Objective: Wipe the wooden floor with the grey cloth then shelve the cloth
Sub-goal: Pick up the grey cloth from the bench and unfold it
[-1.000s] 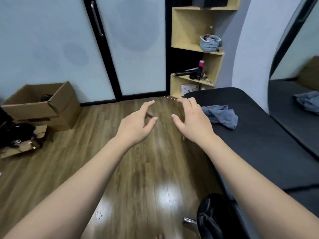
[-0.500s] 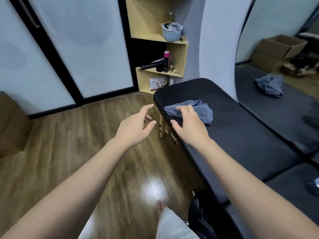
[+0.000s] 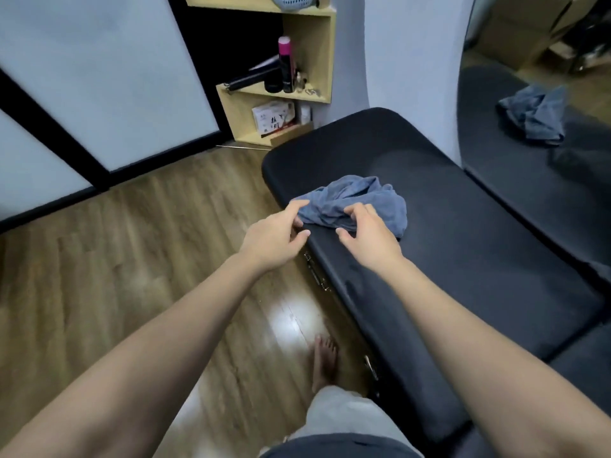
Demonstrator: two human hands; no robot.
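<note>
Head view: two hands, left hand [image 3: 274, 238] and right hand [image 3: 367, 234], fingers loosely spread at one grey cloth [image 3: 355, 201].

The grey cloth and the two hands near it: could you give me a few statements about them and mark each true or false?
1. The grey cloth lies crumpled on the black padded table. True.
2. The cloth lies on the wooden floor. False: it is on the table, near its edge.
3. The left hand and the right hand both reach at the cloth's near side. True.
4. The cloth is already on the wooden shelf unit. False: the shelves hold a pink-capped bottle and boxes.
</note>
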